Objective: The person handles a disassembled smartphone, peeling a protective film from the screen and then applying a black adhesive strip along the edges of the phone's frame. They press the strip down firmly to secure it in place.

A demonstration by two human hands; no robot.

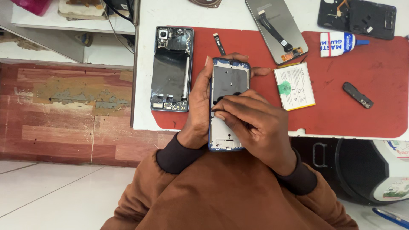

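My left hand (197, 106) grips a blue-edged phone frame (228, 76) from its left side, fingers wrapped behind it, holding it upright over the near edge of the red mat (375, 102). My right hand (255, 123) rests on the frame's grey inner plate, its fingertips pressing on the middle of it. Brown sleeves cover both wrists. Whether the right fingers pinch a small part is hidden.
On the mat lie an opened phone body (171, 68), a black flex cable (220, 44), a white battery (294, 86), a glue tube (338, 44) and a small black part (358, 94). A screen panel (277, 27) and a black phone housing (357, 18) sit farther back on the white table (147, 115).
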